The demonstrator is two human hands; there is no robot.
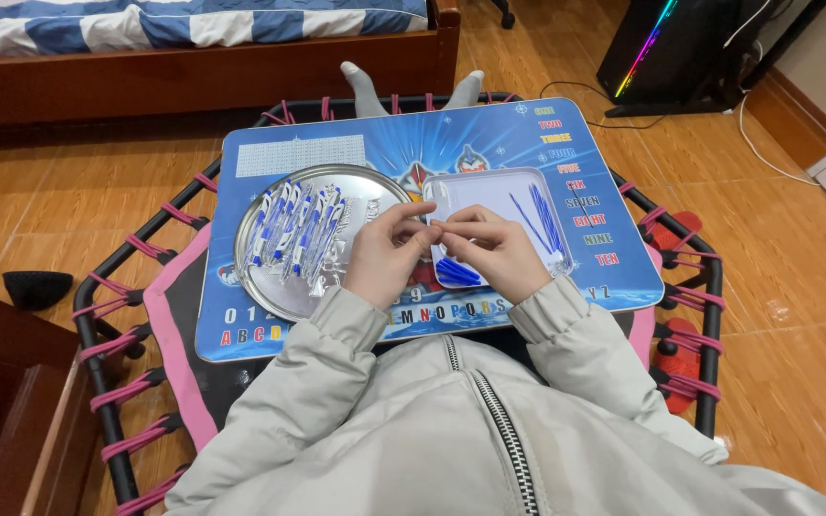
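Both hands meet fingertip to fingertip, the left hand (384, 253) and right hand (489, 250) pinching one small clear pen part (429, 225) between them. A round metal plate (360, 186) of pens (296, 229) lies just left of them; a white tray (489, 186) sits beneath

Even, bright indoor light; white glare spots on the glossy orange wooden floor (795, 315); sharp focus, slight wide-angle bending at edges.

The small piece pinched between the left hand (386, 250) and right hand (494, 250) is too small to tell. Both hands cover the near part of the clear tray (489, 196) and some blue pieces (455, 273) in it. The bed (193, 38) and computer tower (681, 48) run off the top edge.
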